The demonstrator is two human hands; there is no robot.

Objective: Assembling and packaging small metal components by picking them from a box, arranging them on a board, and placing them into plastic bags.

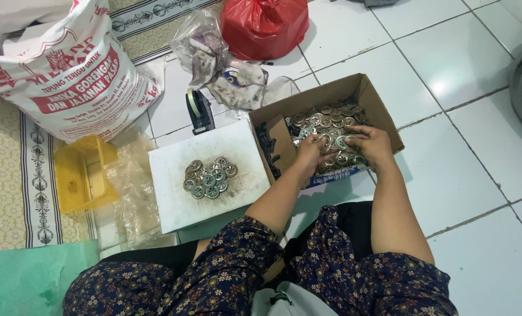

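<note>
Both hands are down in the cardboard box (373, 93), among the metal discs (325, 126). The left hand (309, 149) has its fingers curled around a few discs; the right hand (371, 142) lies spread, fingers loosely bent over the pile. Left of the box, a white board (173, 205) carries more discs (209, 177), beyond it a tape dispenser (199, 109).

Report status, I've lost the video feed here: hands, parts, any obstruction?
Both hands in the cardboard box: left hand and right hand gathering metal discs. Grip unclear. Small disc pile on white board. Nothing blocking.
</note>
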